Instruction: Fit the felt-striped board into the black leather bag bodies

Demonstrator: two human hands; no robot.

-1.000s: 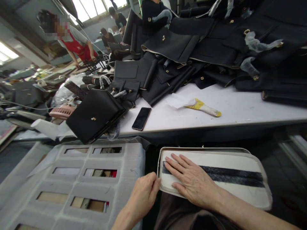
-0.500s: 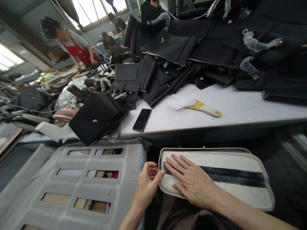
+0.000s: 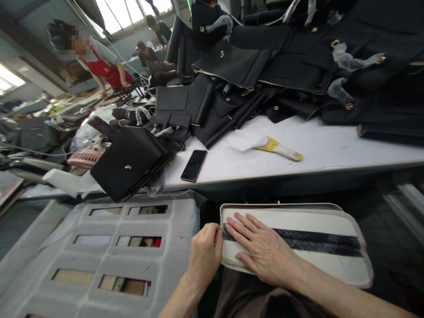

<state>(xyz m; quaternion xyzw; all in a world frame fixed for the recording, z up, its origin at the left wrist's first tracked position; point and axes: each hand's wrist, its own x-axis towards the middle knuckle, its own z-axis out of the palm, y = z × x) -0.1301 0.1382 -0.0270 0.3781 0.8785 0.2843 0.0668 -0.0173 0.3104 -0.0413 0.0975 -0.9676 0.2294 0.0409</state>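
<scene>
A cream-coloured flat piece [image 3: 318,265] with rounded corners and a dark double strip [image 3: 318,243] along its middle lies over my lap. Spread flat on its left part is my right hand [image 3: 255,245], fingers apart, pressing on the surface and the strip's left end. My left hand [image 3: 207,247] is closed at the piece's left edge, thumb and fingers pressed together around the rim; what exactly they pinch is too small to tell.
Beyond my lap stands a white table [image 3: 331,145] with a phone [image 3: 194,165], a yellow-handled tool [image 3: 281,149], a black bag [image 3: 129,161] and piled black leather pieces [image 3: 281,57]. A grey slotted crate [image 3: 115,260] is at left. People work at the far left.
My left hand has closed from a loose curl into a tight pinch at the piece's left edge. My right hand stays flat on the piece. The view has shifted slightly.
</scene>
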